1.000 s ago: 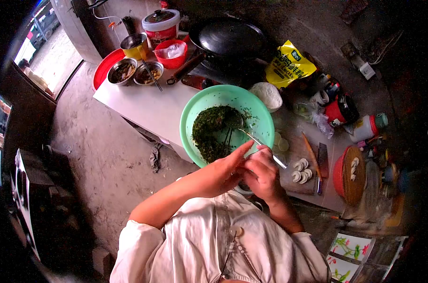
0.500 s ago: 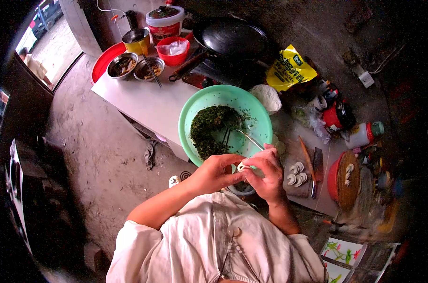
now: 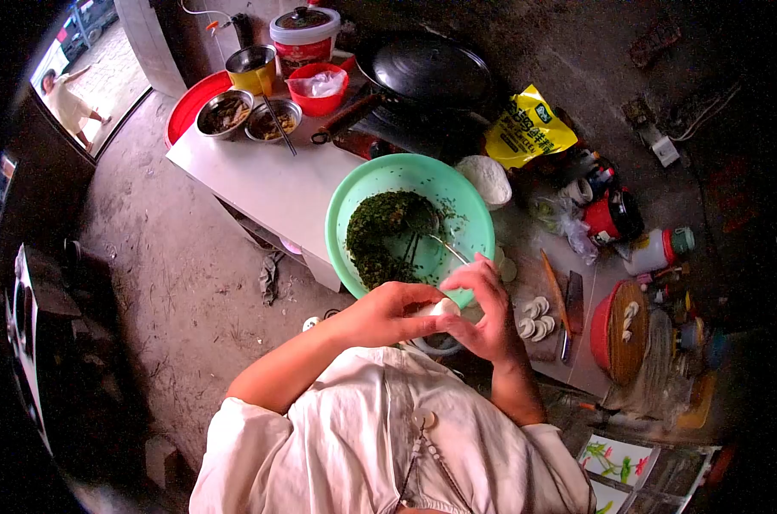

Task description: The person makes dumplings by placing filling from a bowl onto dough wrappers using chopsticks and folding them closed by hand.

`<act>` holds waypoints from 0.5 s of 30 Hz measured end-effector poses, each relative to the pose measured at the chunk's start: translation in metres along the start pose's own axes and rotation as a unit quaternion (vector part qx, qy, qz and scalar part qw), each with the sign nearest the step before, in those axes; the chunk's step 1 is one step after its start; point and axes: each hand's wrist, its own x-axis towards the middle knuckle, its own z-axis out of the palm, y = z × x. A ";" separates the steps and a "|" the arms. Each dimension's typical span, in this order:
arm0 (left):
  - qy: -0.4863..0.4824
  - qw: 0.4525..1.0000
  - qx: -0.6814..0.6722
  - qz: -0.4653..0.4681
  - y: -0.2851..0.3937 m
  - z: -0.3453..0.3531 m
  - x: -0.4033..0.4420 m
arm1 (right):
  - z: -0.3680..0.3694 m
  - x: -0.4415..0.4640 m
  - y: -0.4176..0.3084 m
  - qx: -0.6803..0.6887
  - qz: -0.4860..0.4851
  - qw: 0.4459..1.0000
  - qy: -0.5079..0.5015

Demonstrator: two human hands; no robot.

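A small white piece of dough (image 3: 444, 307) is between my two hands, in front of the near rim of the green bowl (image 3: 342, 193). My left hand (image 3: 394, 313) holds it between thumb and fingers. My right hand (image 3: 484, 310) is at its other side, thumb near the dough and index finger raised and apart. Dark green chopped filling (image 3: 378, 236) lies in the bowl, with a metal spoon (image 3: 450, 250) resting in it. Several white dumplings (image 3: 536, 318) sit on a board to the right, beside a wooden rolling pin (image 3: 553, 287).
A bowl of white flour (image 3: 486, 180), a yellow bag (image 3: 529, 128) and a lidded black pan (image 3: 427, 73) stand behind the green bowl. Two metal bowls (image 3: 224, 115) are at the back left. A red basin (image 3: 605, 330) is on the right. A person (image 3: 67, 103) is outside the doorway.
The dough shows more clearly between my hands than a second ago. My right index finger has lifted away from it. The person outside has an arm stretched out now.
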 end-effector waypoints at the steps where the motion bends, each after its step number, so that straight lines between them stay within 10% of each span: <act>1: -0.010 1.000 -0.007 -0.016 0.002 -0.001 0.000 | 0.000 0.001 -0.001 0.025 0.031 0.999 0.022; 6: -0.026 0.998 -0.021 -0.046 0.000 -0.005 -0.001 | -0.018 0.009 0.007 -0.070 -0.034 0.984 -0.160; 15: -0.015 0.996 -0.043 -0.074 -0.003 -0.008 0.000 | -0.011 0.009 0.007 -0.087 -0.053 0.985 -0.136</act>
